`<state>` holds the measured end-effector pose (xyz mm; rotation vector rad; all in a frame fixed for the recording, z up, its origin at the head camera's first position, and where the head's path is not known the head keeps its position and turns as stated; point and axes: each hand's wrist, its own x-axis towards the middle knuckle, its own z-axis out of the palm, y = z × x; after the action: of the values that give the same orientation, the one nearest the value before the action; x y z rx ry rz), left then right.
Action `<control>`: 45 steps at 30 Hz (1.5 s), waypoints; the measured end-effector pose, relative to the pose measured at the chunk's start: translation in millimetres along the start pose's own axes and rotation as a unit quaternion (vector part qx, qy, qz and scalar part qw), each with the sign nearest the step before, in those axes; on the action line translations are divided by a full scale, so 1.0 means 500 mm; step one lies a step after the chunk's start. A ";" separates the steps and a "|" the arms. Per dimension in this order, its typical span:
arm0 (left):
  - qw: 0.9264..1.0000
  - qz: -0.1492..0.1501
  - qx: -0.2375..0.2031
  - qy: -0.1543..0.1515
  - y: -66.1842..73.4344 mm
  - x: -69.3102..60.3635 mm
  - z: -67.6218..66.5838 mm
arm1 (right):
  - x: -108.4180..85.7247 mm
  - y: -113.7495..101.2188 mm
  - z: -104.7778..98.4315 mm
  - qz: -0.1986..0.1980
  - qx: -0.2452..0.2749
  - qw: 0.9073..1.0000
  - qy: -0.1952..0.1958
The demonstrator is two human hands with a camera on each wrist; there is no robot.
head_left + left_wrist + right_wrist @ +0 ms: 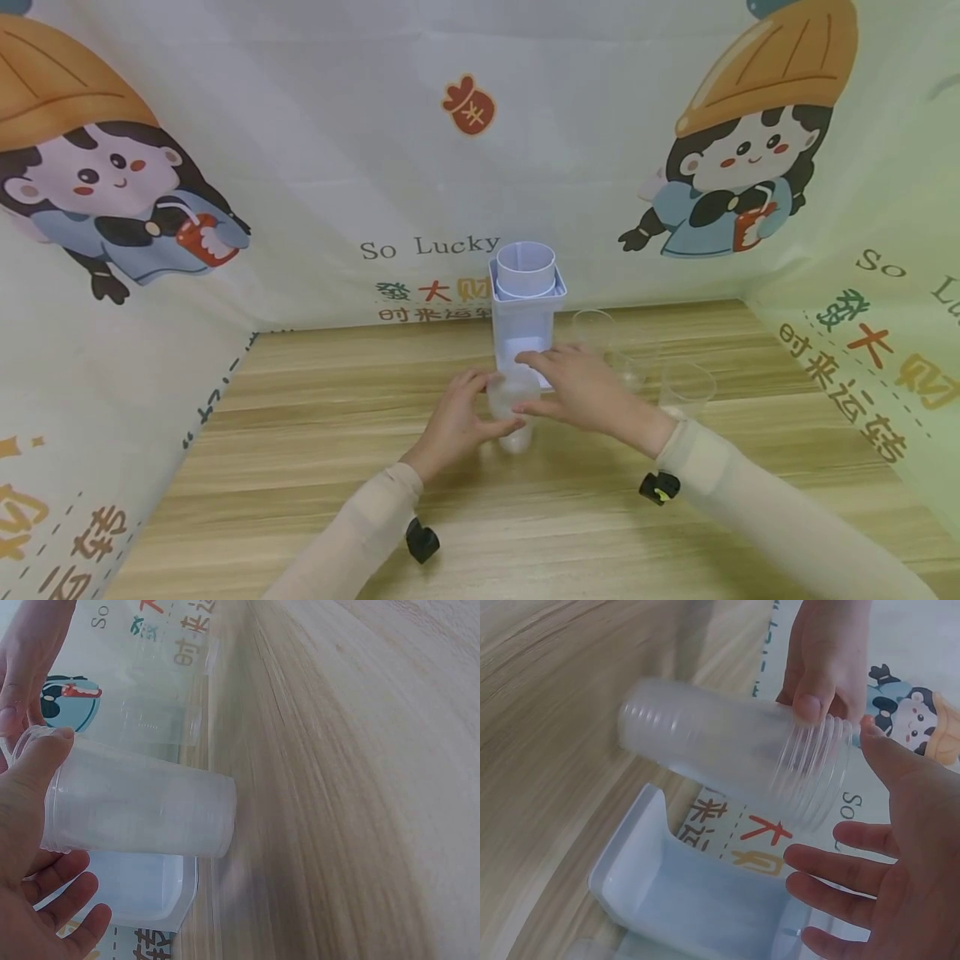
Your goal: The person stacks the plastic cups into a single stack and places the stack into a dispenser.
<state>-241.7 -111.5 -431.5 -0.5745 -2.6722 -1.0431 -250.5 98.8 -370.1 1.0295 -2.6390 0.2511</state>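
A stack of clear plastic cups stands nearly upright, just in front of a white cup holder. My left hand grips the stack near its rims, with the thumb lying across the side in the left wrist view. Stacked rims show as ridges on the cups in the right wrist view. Beside the top of the stack is my right hand, its fingers spread and its thumb at the rim; whether the thumb touches is hard to tell.
Behind the hands, the holder carries a round white tube on top. To the right, several loose clear cups, one of them a cup near my right wrist, stand on the wooden table. Printed cloth encloses the back and sides.
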 end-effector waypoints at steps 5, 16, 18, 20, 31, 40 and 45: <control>1.000 -0.002 0.000 0.000 0.000 0.001 0.000 | -0.011 0.018 -0.008 0.023 0.002 1.000 0.000; 1.000 -0.018 -0.004 -0.002 -0.002 0.000 0.001 | -0.028 0.099 -0.005 0.081 0.036 0.996 0.005; 1.000 -0.018 -0.005 -0.002 -0.003 0.000 0.002 | -0.031 0.116 -0.004 0.088 0.027 0.996 0.012; 1.000 -0.017 -0.005 -0.001 -0.004 0.000 0.003 | -0.035 0.134 -0.004 0.097 0.018 0.995 0.016; 1.000 -0.017 -0.005 -0.001 -0.005 0.000 0.005 | -0.060 0.214 -0.020 0.174 0.013 0.985 -0.005; 1.000 -0.022 -0.006 -0.006 -0.001 0.000 0.002 | -0.078 0.243 -0.025 0.205 0.020 0.978 -0.040; 1.000 -0.021 -0.005 -0.009 0.003 0.000 0.000 | -0.084 0.252 -0.022 0.213 0.015 0.975 -0.055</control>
<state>-241.0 -110.7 -430.6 -0.5345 -2.7080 -1.0686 -305.0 220.2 -380.7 0.4840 -2.9422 0.3344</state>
